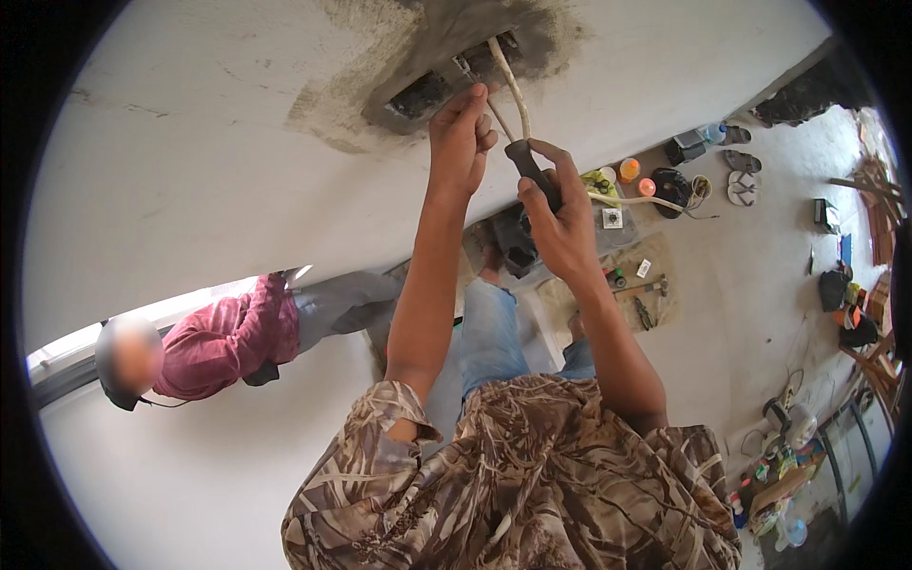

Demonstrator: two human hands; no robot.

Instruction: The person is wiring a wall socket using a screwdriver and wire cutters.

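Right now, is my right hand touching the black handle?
Touching. The head view shows the thumb and index finger of your right hand closed around the black handle.

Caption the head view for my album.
Left hand at wall openings, right hand gripping a black-handled tool beside pale cable.

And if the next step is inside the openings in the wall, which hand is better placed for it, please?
Probably the left: the left hand has its fingertips close to the openings, while the right hand is farther from them and occupied, holding a black-handled tool.
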